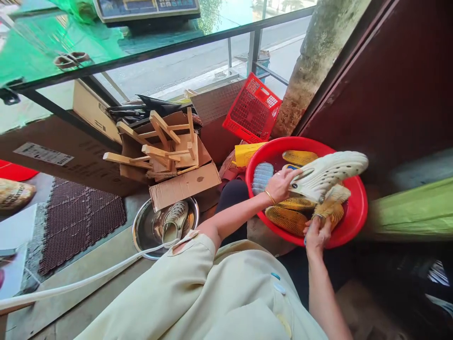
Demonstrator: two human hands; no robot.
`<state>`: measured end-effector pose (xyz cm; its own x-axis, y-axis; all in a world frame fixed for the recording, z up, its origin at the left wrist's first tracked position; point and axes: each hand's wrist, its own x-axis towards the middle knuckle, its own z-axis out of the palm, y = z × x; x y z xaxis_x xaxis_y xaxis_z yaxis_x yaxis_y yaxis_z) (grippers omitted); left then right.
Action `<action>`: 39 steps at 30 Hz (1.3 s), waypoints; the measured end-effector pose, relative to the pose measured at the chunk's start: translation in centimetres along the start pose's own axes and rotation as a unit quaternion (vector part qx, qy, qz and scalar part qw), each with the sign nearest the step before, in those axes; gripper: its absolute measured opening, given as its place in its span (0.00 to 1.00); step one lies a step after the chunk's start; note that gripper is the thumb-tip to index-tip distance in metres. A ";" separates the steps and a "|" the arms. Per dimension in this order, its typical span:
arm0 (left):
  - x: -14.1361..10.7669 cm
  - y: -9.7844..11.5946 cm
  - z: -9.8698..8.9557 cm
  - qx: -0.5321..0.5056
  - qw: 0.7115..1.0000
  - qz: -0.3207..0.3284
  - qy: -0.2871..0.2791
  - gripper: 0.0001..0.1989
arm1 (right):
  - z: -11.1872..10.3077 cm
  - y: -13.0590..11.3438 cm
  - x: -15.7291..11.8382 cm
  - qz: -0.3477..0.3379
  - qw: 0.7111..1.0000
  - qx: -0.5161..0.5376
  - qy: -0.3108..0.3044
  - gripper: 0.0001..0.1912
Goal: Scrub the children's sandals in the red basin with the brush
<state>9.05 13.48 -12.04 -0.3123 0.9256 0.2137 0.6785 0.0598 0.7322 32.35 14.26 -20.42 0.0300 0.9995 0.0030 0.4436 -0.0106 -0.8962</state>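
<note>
Over a red basin [357, 222], my left hand [281, 185] grips a white perforated clog [336, 167] at its heel end, with the toe toward the right. My right hand [317, 232] is closed around the handle of a brush [330, 203], whose pale bristles are against or close beside the clog's underside. Several yellow shoes or soles [286, 219] lie in the basin below. A pale blue ridged item [262, 175] rests at the basin's left side. Another white clog [176, 219] sits in a metal bowl [137, 226] on the floor to the left.
A cardboard box [186, 186] holding wooden stool frames [166, 141] stands ahead on the left. Behind the basin leans a red crate [253, 108]. A white hose [88, 278] crosses the bowl's edge. A glass-topped table [141, 52] spans the back; a dark red panel [389, 85] stands right.
</note>
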 end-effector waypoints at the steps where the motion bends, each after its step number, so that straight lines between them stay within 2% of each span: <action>1: -0.1 -0.2 0.3 -0.009 1.000 0.005 -0.002 0.37 | 0.1 0.0 0.0 0.000 1.000 0.004 0.008 0.46; 3: -0.3 -1.0 1.0 -0.046 0.999 0.005 0.001 0.35 | 0.2 0.0 -0.2 0.003 1.000 0.020 0.012 0.46; 6: -0.8 -2.2 1.7 -0.073 0.995 -0.054 0.030 0.33 | 0.2 -0.1 -0.4 0.005 0.999 0.041 0.002 0.49; 8: -0.7 -2.8 1.7 -0.066 0.994 -0.064 0.052 0.34 | 0.2 -0.2 -0.4 0.005 0.999 0.045 -0.003 0.50; 13: 1.9 -4.0 0.5 -0.010 0.998 -0.018 0.061 0.35 | 0.5 -0.6 -0.6 0.016 0.999 0.035 0.009 0.48; 15: 3.7 -4.9 -0.3 0.021 0.997 -0.052 0.057 0.31 | 0.4 -0.8 -0.8 0.018 0.999 0.032 0.019 0.47; 19: 6.4 -7.0 -2.1 0.085 0.982 -0.164 0.030 0.27 | 0.1 -1.0 -1.2 0.028 0.999 0.033 0.028 0.46; 22: 6.5 -7.1 -2.7 0.155 0.974 -0.155 0.050 0.32 | 0.1 -1.0 -1.2 0.033 0.997 0.062 0.033 0.45; 24: 5.6 -6.0 -1.8 0.197 0.975 -0.076 0.067 0.36 | 0.2 -1.0 -1.2 0.037 0.995 0.082 0.038 0.45; 25: 4.9 -5.2 -0.8 0.208 0.977 -0.020 0.051 0.36 | 0.3 -1.0 -1.1 0.038 0.995 0.087 0.039 0.46; 26: 4.0 -4.5 0.4 0.208 0.977 0.042 0.011 0.35 | 0.4 -1.1 -1.1 0.040 0.994 0.089 0.040 0.46; 27: 3.1 -3.7 1.9 0.199 0.973 0.101 -0.064 0.32 | 0.4 -1.1 -1.1 0.041 0.994 0.091 0.040 0.46; 28: 2.2 -3.1 3.5 0.197 0.962 0.129 -0.140 0.31 | 0.4 -1.2 -1.1 0.041 0.994 0.094 0.041 0.46; 30: 0.5 -2.4 6.6 0.209 0.943 0.108 -0.235 0.34 | 0.3 -1.3 -1.3 0.042 0.993 0.099 0.048 0.47; 33: -0.8 -2.5 9.7 0.209 0.941 0.034 -0.263 0.43 | 0.0 -1.6 -1.7 0.044 0.992 0.109 0.051 0.48; 35: -0.7 -3.0 10.4 0.193 0.945 -0.024 -0.264 0.51 | -0.2 -1.7 -1.8 0.046 0.991 0.119 0.040 0.48; 39: 0.5 -3.9 9.8 0.164 0.941 -0.082 -0.286 0.59 | -0.5 -1.8 -1.6 0.063 0.987 0.150 0.012 0.49</action>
<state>12.76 17.33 -21.14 -0.0860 0.9380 -0.3358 0.8504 0.2447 0.4657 31.94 12.67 -18.64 0.0918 0.9897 -0.1098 0.1509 -0.1228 -0.9809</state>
